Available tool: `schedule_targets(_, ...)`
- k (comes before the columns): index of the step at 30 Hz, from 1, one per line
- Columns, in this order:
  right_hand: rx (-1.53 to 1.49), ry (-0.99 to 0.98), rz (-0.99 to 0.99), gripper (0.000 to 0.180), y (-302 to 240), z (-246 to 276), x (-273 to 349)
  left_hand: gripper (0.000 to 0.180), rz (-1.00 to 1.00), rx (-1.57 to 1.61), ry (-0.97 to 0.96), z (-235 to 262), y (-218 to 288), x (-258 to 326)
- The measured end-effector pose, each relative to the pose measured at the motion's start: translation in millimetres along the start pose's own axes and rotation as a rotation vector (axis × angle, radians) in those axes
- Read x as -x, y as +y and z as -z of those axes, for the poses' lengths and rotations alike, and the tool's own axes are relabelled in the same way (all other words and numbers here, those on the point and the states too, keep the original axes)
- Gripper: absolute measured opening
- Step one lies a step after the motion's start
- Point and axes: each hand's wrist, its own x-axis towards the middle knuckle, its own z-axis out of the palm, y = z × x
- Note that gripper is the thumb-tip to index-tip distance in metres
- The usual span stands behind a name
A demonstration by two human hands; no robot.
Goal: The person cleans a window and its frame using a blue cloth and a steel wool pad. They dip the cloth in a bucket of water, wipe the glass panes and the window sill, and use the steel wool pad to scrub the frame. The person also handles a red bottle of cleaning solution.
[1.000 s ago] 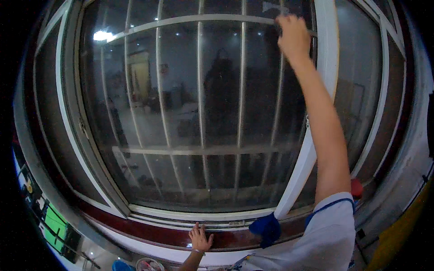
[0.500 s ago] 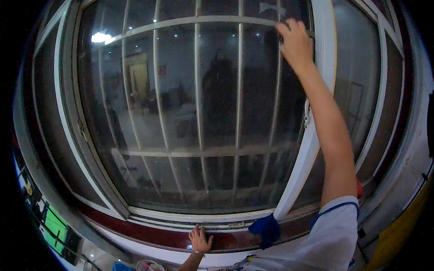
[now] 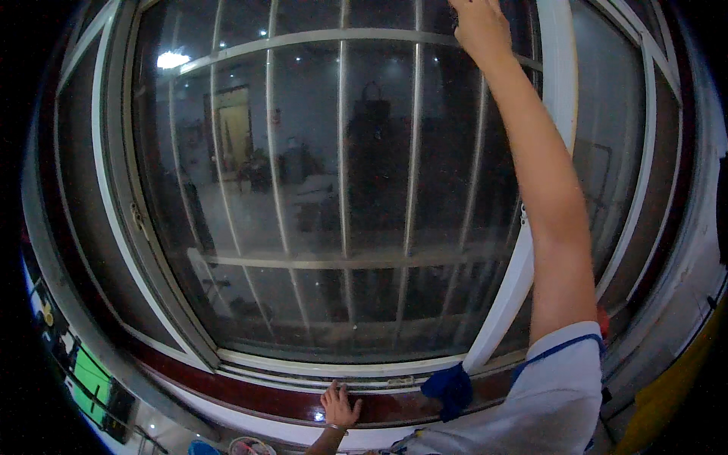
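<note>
Glass (image 3: 379,174) near right hand (image 3: 483,30), small reddish mark (image 3: 277,116) in it illegible.

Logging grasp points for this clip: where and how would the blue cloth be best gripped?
The cloth is probably best pinched by its bunched middle, from above and the left: it lies crumpled on the sill, offering folds to gather, the window frame rises behind it, and the left hand rests to its left.
</note>
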Motion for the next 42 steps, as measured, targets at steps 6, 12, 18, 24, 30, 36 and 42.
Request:
schedule_targets(6, -0.061, 0.051, 0.026, 0.035, -18.8, -16.3, 59.0, 0.066, 0.037, -0.020, -0.064, 8.1, -5.4, 4.8)
schedule_targets(12, 0.031, 0.030, -0.059, 0.027, 8.1, -13.9, 11.7, 0.065, 0.024, -0.004, -0.028, 1.5, 0.6, 0.1)
schedule_targets(18, 0.013, 0.042, 0.061, 0.021, -2.6, -13.8, 35.6, 0.066, -0.010, -0.001, -0.022, 13.0, -0.9, -0.5)
schedule_targets(24, 0.068, -0.005, -0.047, 0.031, 3.9, -8.1, 21.3, 0.065, -0.027, 0.024, -0.006, 0.0, -3.2, -0.2)
schedule_targets(30, 0.028, 0.022, 0.029, 0.039, -1.5, -19.8, 14.9, 0.064, -0.006, 0.033, -0.023, 14.4, 3.5, -1.7)
schedule_targets(36, -0.035, 0.051, 0.035, 0.034, -13.9, -13.8, 37.2, 0.064, -0.047, 0.010, 0.024, 8.7, -0.3, -0.9)
schedule_targets(42, 0.022, 0.011, -0.004, 0.039, -1.3, -8.5, 3.4, 0.064, -0.020, 0.027, -0.001, 4.9, -2.7, 0.1)
